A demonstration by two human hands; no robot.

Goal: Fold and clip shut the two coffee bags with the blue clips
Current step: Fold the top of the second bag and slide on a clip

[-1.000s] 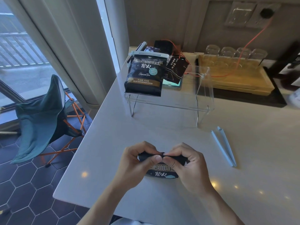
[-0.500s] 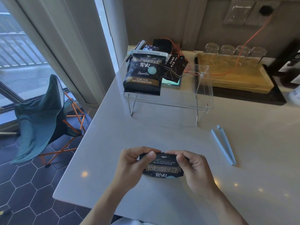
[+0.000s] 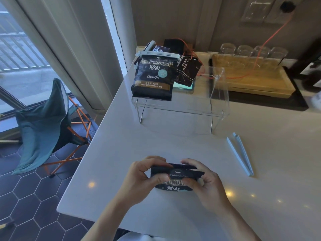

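A dark coffee bag [image 3: 175, 180] stands near the counter's front edge, its top strip bent over toward me. My left hand [image 3: 140, 178] pinches the left end of that folded top, and my right hand [image 3: 205, 183] pinches the right end. An open pale blue clip [image 3: 240, 153] lies on the counter to the right, untouched. A second dark coffee bag [image 3: 152, 79] leans on the clear acrylic stand [image 3: 217, 94] at the back, with a pale blue clip [image 3: 159, 54] shut across its folded top.
A smaller dark packet [image 3: 187, 70] and a teal-edged device lie on the stand beside the clipped bag. A wooden tray [image 3: 251, 80] with upturned glasses sits at the back right, with an orange cable over it. A teal folding chair [image 3: 45, 122] stands left of the counter.
The bag's top strip has been rolled further over toward me, and both hands have shifted their pinch along the fold. The clip on the counter has not moved.
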